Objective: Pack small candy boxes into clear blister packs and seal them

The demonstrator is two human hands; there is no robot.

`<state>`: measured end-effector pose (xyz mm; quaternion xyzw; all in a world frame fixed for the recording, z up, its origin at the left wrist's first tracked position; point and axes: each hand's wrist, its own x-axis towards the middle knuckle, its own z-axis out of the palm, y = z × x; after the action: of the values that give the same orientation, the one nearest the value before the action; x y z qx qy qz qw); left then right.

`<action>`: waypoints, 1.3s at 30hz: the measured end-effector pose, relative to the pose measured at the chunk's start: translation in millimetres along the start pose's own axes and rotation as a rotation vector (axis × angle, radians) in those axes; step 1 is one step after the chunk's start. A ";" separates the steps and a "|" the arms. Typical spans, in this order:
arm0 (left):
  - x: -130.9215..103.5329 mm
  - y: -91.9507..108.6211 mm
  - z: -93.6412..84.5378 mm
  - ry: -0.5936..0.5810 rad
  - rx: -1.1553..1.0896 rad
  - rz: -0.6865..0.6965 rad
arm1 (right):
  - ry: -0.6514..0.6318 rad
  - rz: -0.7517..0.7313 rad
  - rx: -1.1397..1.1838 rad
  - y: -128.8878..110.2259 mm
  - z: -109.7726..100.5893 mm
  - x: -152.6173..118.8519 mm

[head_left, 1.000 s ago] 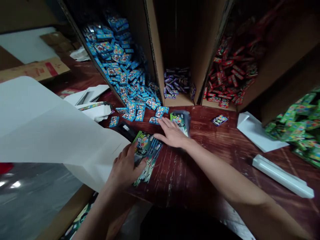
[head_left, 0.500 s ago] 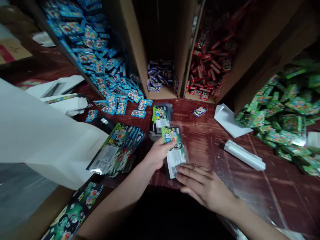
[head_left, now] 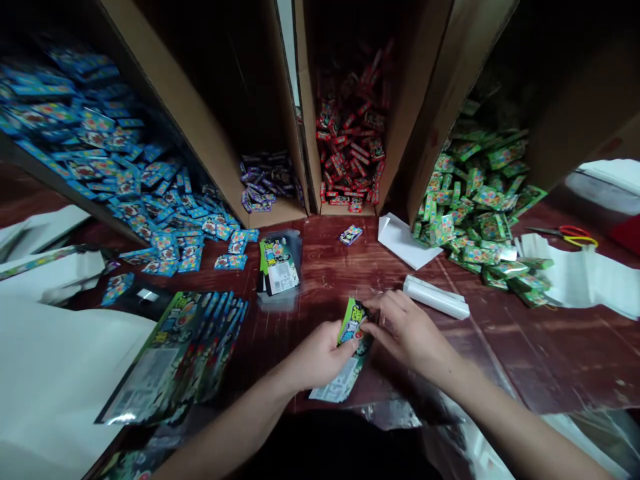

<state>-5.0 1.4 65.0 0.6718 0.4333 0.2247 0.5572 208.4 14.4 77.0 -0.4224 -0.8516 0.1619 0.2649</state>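
My left hand [head_left: 320, 355] is closed on a printed plastic pouch [head_left: 343, 383], green and black with a pale label block, its thumb lying across the front. The pouch is tilted over the table near my body. At its upper right edge, my right hand [head_left: 407, 331] pinches the pouch between thumb and fingers. Whether anything is inside the pouch cannot be seen. Beyond it lies a small stack of similar pouches [head_left: 281, 270]. To the left, a larger fanned pile of printed pouches [head_left: 175, 353] rests on the table.
Open cardboard boxes hold blue packets [head_left: 145, 180], purple packets [head_left: 260, 190], red packets [head_left: 353, 157] and green packets [head_left: 480, 200]. One purple packet [head_left: 351, 234] lies loose. A white plastic roll [head_left: 435, 297], folded white paper [head_left: 405, 243] and scissors [head_left: 575, 235] are on the right.
My view has turned rightward. The pouch is now tilted in my left hand. My right hand has gone from lying on the pouch's lower end to pinching its upper edge.
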 end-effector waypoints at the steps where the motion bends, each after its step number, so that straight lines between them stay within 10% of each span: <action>1: -0.4 0.8 0.4 -0.007 0.008 -0.008 | -0.011 0.018 0.014 -0.1 -1.2 0.4; 12: -15.3 -9.0 -12.8 -0.329 -0.440 -0.090 | -0.554 -0.105 0.189 -4.4 -47.5 6.0; 14: -14.5 -12.4 -8.6 -0.246 -0.515 -0.127 | -0.490 -0.075 0.186 -0.4 -46.8 2.5; 19: 1.9 -26.0 9.5 0.296 -0.359 -0.101 | 0.133 0.329 0.334 11.1 17.3 -7.9; 27: 27.4 -50.6 19.7 0.544 0.043 -0.244 | 0.083 0.606 0.157 23.4 114.1 -8.3; 33: 21.0 -12.0 -31.6 0.312 0.496 -0.355 | 0.142 0.597 0.179 32.0 115.7 18.5; 39: 40.1 16.8 -161.3 0.373 1.091 -0.331 | -0.065 0.554 0.083 43.5 109.4 52.1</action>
<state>-105.0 124.1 118.4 0.7336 0.6755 -0.0057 0.0738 145.4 76.3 -16.7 -0.6223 -0.7044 0.2762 0.2003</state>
